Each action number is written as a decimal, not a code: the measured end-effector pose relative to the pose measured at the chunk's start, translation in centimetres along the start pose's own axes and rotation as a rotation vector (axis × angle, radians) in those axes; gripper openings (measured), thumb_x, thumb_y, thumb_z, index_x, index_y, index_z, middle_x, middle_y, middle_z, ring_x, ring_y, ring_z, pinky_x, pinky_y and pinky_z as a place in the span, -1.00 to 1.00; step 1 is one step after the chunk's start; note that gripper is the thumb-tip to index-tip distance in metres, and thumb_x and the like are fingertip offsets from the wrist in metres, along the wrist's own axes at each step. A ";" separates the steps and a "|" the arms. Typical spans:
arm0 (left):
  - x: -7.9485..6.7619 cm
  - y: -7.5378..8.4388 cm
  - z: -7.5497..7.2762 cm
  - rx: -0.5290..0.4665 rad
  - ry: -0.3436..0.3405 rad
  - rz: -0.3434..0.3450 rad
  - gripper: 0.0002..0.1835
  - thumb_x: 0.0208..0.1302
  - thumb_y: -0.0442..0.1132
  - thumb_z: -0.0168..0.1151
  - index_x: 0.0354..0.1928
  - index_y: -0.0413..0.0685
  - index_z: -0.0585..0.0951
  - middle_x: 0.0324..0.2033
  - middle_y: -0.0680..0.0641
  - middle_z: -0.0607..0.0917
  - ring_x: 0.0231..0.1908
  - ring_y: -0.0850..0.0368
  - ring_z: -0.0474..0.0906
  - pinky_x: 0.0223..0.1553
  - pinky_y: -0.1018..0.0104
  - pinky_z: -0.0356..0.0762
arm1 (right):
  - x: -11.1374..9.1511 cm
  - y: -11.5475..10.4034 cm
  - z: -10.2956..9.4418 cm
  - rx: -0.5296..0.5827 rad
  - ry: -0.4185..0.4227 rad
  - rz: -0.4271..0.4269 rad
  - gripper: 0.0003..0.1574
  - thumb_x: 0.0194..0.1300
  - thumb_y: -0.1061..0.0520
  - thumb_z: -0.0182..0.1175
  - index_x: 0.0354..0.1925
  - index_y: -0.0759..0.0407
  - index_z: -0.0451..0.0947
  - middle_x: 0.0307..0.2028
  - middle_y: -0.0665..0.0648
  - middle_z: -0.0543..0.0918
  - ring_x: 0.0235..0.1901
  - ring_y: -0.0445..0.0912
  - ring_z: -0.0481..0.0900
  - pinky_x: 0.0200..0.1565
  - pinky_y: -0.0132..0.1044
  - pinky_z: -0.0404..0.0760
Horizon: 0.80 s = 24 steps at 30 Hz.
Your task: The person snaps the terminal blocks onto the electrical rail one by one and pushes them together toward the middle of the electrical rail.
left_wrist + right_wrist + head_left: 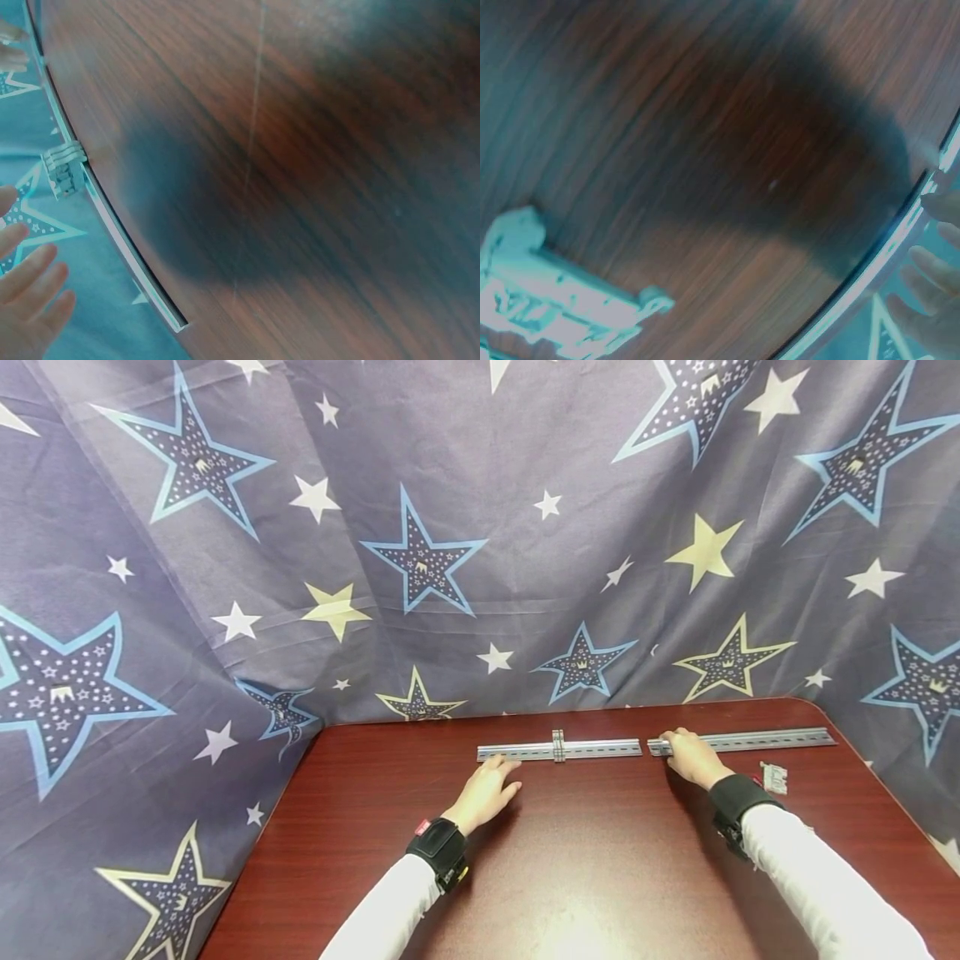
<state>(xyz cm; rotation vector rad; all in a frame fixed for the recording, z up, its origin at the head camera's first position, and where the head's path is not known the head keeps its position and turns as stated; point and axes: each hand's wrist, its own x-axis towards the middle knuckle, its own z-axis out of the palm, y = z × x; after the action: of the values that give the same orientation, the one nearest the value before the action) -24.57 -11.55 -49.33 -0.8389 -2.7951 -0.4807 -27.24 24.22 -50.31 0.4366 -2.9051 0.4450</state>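
Note:
My left hand (482,792) lies near the left end of a slotted metal DIN rail (607,748), fingers spread and fingertips right at its near edge. Across the middle of that rail sit grey terminal blocks (558,746), also seen in the left wrist view as a small cluster (64,169). At the left end of a second DIN rail (780,740), my right hand (693,758) rests with fingertips on the metal. In the right wrist view its fingers (922,289) look loosely spread beside the rail.
A loose terminal block (775,778) lies on the reddish-brown table (585,852), close to my right wrist, with a small red piece (757,779) beside it. Behind the table's far edge hangs a star-patterned curtain (465,652). The two rails lie nearly end to end, a narrow gap between them.

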 end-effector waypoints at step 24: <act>-2.4 0.0 0.1 -0.040 0.031 0.026 -0.64 0.11 -0.21 0.17 -0.04 -0.20 0.53 -0.23 -0.08 0.55 -0.16 0.04 0.46 -0.10 0.17 0.38 | -0.1 4.0 -1.2 -0.078 -0.135 0.142 -0.54 -0.11 0.43 0.04 -0.11 0.45 0.40 -0.24 0.50 0.47 -0.24 0.38 0.44 -0.32 0.15 0.44</act>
<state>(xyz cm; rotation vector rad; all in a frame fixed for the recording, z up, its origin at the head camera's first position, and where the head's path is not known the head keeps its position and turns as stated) -22.60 -12.78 -50.05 -0.8677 -2.7514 -0.5421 -28.20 28.34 -50.25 0.2598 -3.0842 0.3321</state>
